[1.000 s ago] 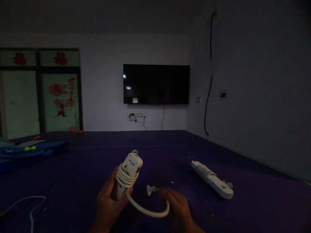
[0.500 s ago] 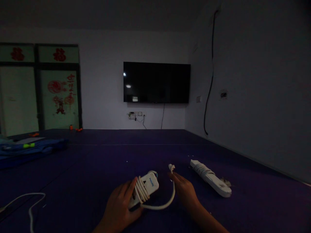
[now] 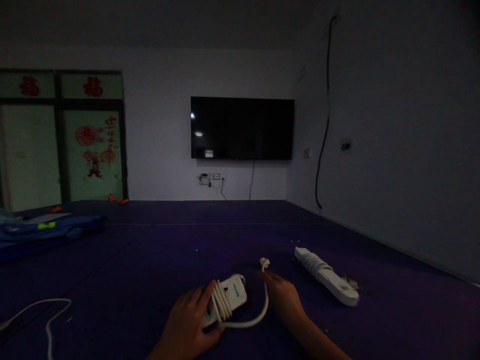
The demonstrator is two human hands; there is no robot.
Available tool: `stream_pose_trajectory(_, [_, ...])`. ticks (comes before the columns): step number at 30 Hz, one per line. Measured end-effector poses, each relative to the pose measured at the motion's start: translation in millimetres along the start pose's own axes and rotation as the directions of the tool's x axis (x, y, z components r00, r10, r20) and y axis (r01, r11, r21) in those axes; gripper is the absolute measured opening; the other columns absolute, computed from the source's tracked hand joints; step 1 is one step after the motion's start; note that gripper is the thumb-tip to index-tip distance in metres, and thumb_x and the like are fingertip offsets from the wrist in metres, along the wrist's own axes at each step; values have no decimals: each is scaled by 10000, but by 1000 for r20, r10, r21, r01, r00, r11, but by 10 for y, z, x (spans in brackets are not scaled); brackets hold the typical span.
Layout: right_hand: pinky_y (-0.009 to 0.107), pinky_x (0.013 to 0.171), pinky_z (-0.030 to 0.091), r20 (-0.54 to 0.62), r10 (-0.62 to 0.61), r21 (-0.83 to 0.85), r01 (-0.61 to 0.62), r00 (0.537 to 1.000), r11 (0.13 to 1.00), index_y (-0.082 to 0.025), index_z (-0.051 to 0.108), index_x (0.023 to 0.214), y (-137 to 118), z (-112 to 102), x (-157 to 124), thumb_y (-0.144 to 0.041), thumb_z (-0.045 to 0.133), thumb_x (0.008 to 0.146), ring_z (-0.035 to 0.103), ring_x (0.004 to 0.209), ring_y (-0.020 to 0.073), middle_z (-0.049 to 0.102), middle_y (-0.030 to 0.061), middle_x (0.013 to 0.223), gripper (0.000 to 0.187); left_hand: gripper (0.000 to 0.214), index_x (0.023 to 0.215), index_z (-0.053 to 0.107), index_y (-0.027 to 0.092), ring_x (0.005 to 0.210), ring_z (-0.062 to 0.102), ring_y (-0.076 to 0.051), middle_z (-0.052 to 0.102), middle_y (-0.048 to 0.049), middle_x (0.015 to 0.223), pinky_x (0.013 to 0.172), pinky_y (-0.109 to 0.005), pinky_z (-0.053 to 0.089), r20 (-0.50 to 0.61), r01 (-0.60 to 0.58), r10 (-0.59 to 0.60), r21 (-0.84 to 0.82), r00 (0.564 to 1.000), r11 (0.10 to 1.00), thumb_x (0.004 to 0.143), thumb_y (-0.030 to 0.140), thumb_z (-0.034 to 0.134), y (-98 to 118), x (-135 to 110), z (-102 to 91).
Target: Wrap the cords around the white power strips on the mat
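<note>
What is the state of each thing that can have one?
White rectangular power strip, in left hand, cord partly wound
Small white plug, unplugged
Longer white plastic power strip, lead wound around it
Black flat television, screen dark
Thin white cable, uncoiled
Black wall cable, hanging

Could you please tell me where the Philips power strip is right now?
In the head view, the Philips power strip is at lower centre, in the left hand, left of the plug.
</note>
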State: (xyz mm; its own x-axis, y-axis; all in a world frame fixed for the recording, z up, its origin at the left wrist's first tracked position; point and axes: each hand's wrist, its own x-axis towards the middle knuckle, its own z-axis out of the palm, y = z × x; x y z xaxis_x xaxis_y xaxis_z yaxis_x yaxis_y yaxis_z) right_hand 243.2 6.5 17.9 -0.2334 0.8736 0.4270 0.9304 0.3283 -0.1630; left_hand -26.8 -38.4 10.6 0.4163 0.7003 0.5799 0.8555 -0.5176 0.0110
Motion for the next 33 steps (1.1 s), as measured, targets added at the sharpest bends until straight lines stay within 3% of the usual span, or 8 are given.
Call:
stream_pose_trajectory(9, [231, 601, 497, 36, -1, -85, 4, 999, 996, -249, 715, 906, -78, -9, -3, -38, 450, 783, 696, 750, 202, 727, 83, 878, 360, 780, 1341, 422, 217, 992, 604, -277, 631, -120, 1149, 868, -391, 479, 107, 70, -70, -1, 992, 998, 631, 430, 669, -2, -9, 21])
stream_pose_trajectory(14, [240, 592, 499, -150, 30, -132, -50, 988, 990, -219, 643, 1095, -56, 25, -28, -5, 438, 749, 696, 721, 196, 723, 96, 924, 456, 747, 1328, 438, 220, 999, 597, -278, 632, -114, 1146, 878, -394, 466, 125, 104, -101, -19, 987, 994, 634, 391, 657, 34, 3, -33])
stream_pose_trajectory(16, [267, 656, 508, -314, -56, -83, 31, 948, 996, -188, 610, 1138, -106, 2, -76, -33, 416, 781, 691, 773, 196, 713, 108, 963, 435, 724, 1317, 450, 221, 1004, 596, -278, 633, -112, 1144, 879, -392, 463, 125, 117, -114, -17, 986, 993, 641, 387, 650, 44, 9, -45])
stream_pose_trajectory(19, [312, 700, 498, -485, -306, -52, 322, 819, 945, -168, 628, 1043, -268, -44, -202, -191, 382, 878, 675, 775, 201, 714, 109, 901, 297, 698, 1314, 451, 199, 1021, 593, -275, 627, -118, 1153, 879, -388, 463, 131, 131, -125, -36, 984, 991, 672, 407, 629, 49, 19, -59])
stream_pose_trajectory(23, [291, 536, 431, -368, -640, -97, 657, 674, 747, -186, 606, 731, -502, -26, -342, -453, 344, 898, 601, 564, 177, 652, 55, 635, 410, 656, 1303, 459, 183, 1018, 599, -265, 630, -121, 1147, 880, -385, 462, 130, 171, -165, -38, 978, 984, 698, 386, 612, 45, 36, -94])
stream_pose_trajectory(27, [265, 480, 360, -312, -687, -135, 685, 656, 716, -197, 546, 660, -546, 75, -307, -408, 370, 917, 545, 494, 142, 602, 17, 565, 376, 605, 1285, 479, 178, 1005, 609, -269, 640, -129, 1132, 871, -396, 462, 98, 230, -228, -16, 969, 973, 750, 447, 562, -6, 47, -117])
stream_pose_trajectory(29, [268, 463, 338, -344, -664, -166, 653, 664, 739, -199, 529, 653, -507, 112, -258, -342, 337, 944, 529, 471, 138, 594, 15, 555, 376, 585, 1289, 473, 182, 1000, 615, -261, 641, -128, 1137, 873, -396, 461, 80, 246, -243, -20, 967, 969, 779, 464, 528, -45, 45, -115])
stream_pose_trajectory(33, [266, 474, 341, -438, -644, -219, 620, 627, 753, -202, 528, 700, -447, 128, -206, -301, 324, 962, 531, 482, 140, 600, 14, 584, 347, 587, 1294, 464, 183, 992, 620, -254, 649, -120, 1124, 860, -377, 474, 101, 182, -175, -54, 979, 982, 770, 437, 544, -87, 23, -99])
